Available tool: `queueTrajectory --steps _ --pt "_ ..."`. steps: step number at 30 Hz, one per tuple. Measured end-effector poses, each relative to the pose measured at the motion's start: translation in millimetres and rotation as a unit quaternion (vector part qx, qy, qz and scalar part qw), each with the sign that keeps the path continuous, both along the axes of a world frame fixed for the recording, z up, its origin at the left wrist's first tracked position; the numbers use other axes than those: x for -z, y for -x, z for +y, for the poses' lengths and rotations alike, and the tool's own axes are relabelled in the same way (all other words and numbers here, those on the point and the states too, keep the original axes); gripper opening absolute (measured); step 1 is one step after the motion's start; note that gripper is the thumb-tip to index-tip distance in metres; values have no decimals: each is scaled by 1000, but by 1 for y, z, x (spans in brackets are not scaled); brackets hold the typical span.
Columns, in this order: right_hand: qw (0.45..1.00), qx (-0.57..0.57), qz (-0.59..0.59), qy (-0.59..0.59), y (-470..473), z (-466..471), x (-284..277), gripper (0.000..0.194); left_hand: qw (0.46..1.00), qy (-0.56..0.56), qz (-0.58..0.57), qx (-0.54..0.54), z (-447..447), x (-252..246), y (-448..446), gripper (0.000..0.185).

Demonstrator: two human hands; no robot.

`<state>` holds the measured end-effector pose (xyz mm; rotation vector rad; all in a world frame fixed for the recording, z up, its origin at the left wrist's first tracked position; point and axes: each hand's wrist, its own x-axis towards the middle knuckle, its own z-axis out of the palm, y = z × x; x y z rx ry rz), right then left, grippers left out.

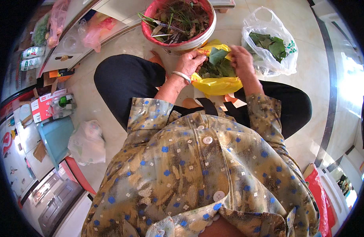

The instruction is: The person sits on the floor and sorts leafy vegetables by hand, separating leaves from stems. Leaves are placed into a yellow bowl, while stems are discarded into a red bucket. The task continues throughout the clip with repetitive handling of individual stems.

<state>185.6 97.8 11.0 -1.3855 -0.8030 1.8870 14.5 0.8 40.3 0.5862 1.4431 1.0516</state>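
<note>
A yellow plastic bag [217, 86] with green leaves in it lies between my knees. My left hand [193, 62], with a bracelet at the wrist, pinches the edge of a broad green leaf [218, 56] above the bag. My right hand [242, 60] is at the other side of the leaf, over the bag's right side; it is slightly blurred, and whether its fingers hold anything cannot be told. Past the yellow bag stands a white bucket [196, 44] with a red liner, full of stems, roots and wilted leaves. A translucent white plastic bag [290, 63] with green leaves stands to the right.
A tied white plastic bag [88, 145] lies on the tiled floor at the left, near a light blue plastic bin [56, 139] and a red and white box [41, 108]. Cabinets with pink bags are at the upper left. A red bag [316, 189] is at the lower right.
</note>
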Motion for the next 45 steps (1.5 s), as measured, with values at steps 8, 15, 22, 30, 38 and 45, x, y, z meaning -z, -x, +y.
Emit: queueTrajectory --steps 8,15,22,30,38,45 --pt "947 -222 -27 -230 13 -12 -16 44 999 0 -24 28 2 -3 4 14" --pt "799 -350 -282 -401 20 -27 -19 22 834 -157 502 164 3 0 -6 20" --pt "734 -279 -385 -486 18 -22 -36 13 764 -235 590 114 7 -8 -24 15" --pt "966 145 -95 -193 -71 84 -2 37 906 -154 395 -3 57 -62 27 34" --pt "777 -380 -339 -369 -36 33 89 26 832 -178 523 38 48 -32 45 96" --pt "609 -526 -492 -332 -13 -25 92 26 849 -134 487 153 -17 -15 -3 73"
